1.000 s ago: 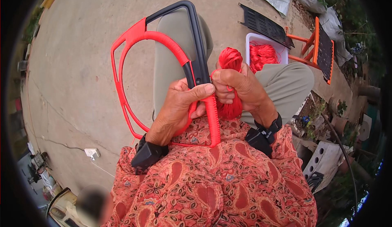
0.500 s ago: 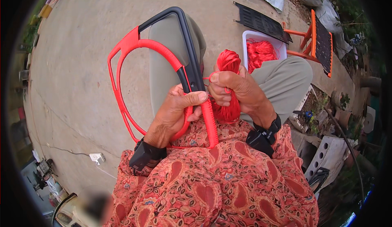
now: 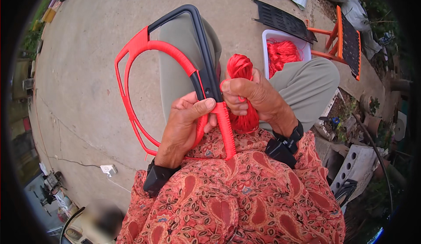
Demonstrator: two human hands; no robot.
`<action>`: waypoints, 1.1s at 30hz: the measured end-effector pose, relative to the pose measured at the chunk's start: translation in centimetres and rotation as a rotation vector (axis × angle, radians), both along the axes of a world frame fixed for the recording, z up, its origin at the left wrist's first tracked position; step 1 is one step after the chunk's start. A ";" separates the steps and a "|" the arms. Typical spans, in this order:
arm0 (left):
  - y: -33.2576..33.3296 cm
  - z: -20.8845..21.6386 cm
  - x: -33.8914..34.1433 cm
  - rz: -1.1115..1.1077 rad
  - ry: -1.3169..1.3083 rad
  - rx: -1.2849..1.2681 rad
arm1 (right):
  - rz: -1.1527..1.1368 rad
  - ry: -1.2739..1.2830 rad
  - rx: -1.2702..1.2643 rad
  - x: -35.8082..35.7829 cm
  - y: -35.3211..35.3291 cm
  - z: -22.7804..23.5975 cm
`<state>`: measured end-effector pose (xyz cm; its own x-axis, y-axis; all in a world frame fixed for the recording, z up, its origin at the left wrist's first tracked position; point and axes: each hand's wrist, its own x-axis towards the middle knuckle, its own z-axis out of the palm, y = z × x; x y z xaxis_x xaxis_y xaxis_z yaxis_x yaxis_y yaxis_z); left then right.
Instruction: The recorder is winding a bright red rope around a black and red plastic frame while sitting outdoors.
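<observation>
A black frame (image 3: 205, 46) with a bent corner and a curved loop lies across my lap, much of it wrapped in red cord. My left hand (image 3: 180, 123) is closed around it where the loop meets the straight bar, its thumb pressed near the edge of the wrapping. Just right of the bar, my right hand (image 3: 261, 99) grips a hank of red cord (image 3: 240, 66), which sticks out above and below the fist. The tight red wrapping (image 3: 226, 132) covers the bar's lower end. My left fingertips are partly hidden behind the frame.
A white plastic tub (image 3: 266, 51) holding more red cord (image 3: 282, 55) stands beyond my right knee. Near it are a black slatted panel (image 3: 283, 22) and an orange-and-black folding stool (image 3: 344, 42). A white power strip (image 3: 108, 169) lies on the concrete floor at left.
Red cord now covers the bar beside my left thumb, where black showed before. My right hand stays close to the bar with the hank. The whole view has shifted slightly.
</observation>
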<state>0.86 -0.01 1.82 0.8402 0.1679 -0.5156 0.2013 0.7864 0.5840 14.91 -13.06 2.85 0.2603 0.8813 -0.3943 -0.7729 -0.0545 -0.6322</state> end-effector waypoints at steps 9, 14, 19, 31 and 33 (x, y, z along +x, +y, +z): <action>-0.2 -0.2 -0.1 -0.002 -0.001 -0.001 | -0.053 0.071 -0.001 -0.2 -0.2 -0.4; -0.2 0.1 -0.1 -0.001 0.036 0.029 | -0.026 0.018 -0.006 -0.1 -0.4 -0.5; -0.3 -0.1 -0.2 0.002 0.016 0.039 | -0.072 -0.117 0.001 0.5 -0.2 0.6; -0.2 -0.1 -0.3 0.026 -0.021 0.069 | -0.269 0.071 -0.051 0.6 -1.2 -1.0; -0.2 -0.1 -0.5 0.026 -0.032 0.073 | -0.362 0.076 -0.143 0.7 -2.4 -1.0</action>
<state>0.38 -0.18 1.72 0.8509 0.2262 -0.4741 0.1616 0.7461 0.6460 15.63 -15.45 1.85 0.5096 0.6727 -0.5364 -0.8027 0.1472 -0.5780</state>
